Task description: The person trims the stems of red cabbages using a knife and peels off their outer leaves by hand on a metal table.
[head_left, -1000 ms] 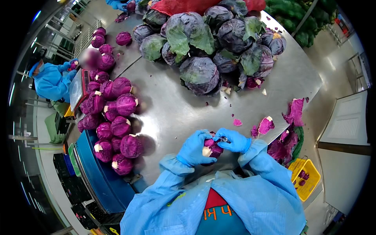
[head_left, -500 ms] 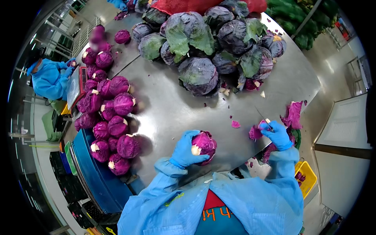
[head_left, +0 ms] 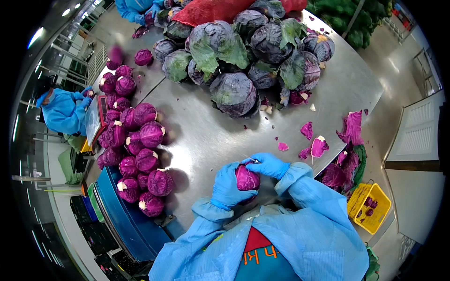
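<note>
My left hand (head_left: 227,187), in a blue glove, is wrapped round the left side of a peeled purple cabbage (head_left: 247,178) near the table's front edge. My right hand (head_left: 267,166), also gloved, is closed on a small knife (head_left: 253,161) at the cabbage's top right; most of the knife is hidden by the fingers. Purple leaf scraps (head_left: 319,146) lie to the right on the steel table (head_left: 201,126). Beyond my hands sits a heap of unpeeled cabbages with dark outer leaves (head_left: 233,94).
Peeled purple cabbages (head_left: 146,160) are piled at the left, by a scale (head_left: 94,119) and a blue bin (head_left: 123,215). A yellow basket (head_left: 375,218) stands low at the right. One co-worker (head_left: 63,110) is at the far left; another's gloved hands (head_left: 140,18) show at the top.
My right hand moved out to the leaf scraps at the right, then came back to the cabbage. An extra leaf piece lies on the table. The cabbage has turned in my left hand.
</note>
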`<control>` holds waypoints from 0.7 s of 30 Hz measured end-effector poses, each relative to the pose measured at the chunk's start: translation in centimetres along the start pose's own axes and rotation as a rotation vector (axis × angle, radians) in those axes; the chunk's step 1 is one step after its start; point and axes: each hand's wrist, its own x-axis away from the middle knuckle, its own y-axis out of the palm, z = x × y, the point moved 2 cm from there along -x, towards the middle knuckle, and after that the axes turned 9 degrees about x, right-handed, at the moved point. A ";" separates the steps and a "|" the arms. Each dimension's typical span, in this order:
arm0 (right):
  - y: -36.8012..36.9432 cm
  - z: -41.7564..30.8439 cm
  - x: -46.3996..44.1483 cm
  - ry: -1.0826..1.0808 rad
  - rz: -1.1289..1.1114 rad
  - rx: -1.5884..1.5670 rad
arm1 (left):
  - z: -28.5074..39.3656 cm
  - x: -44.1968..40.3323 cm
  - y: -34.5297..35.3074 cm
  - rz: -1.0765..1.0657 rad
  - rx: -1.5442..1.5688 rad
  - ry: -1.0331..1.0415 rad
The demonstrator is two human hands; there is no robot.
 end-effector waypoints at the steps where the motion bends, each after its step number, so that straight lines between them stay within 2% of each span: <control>1: -0.1 0.6 0.1 -0.011 0.045 -0.025 | -0.2 0.0 0.2 0.026 0.040 -0.002; 4: -0.9 1.6 0.6 -0.057 0.239 0.156 | -0.5 0.1 -0.1 -0.057 0.020 0.075; 7: -0.9 1.6 1.9 0.152 0.335 0.049 | -0.1 -0.2 -0.9 -0.158 0.042 0.039; 11: -1.3 3.3 2.5 0.175 0.401 0.018 | -0.4 -0.5 -0.5 -0.176 0.058 0.133; 14: -5.7 5.1 3.7 0.163 0.769 -0.016 | -0.7 -0.3 -0.9 -0.193 0.101 0.080; 16: -10.7 7.4 5.6 0.081 0.858 0.268 | -1.4 0.3 -1.2 -0.168 0.148 0.029; 17: -12.0 6.7 6.7 0.111 0.927 0.718 | -1.5 0.7 -1.2 -0.150 0.130 0.034; 19: -10.2 -1.3 7.6 0.500 0.813 0.893 | -1.4 0.3 -1.0 -0.108 0.097 0.066; 21: -8.6 0.6 6.4 0.071 0.735 0.555 | -0.1 -0.4 -0.9 -0.138 0.058 0.039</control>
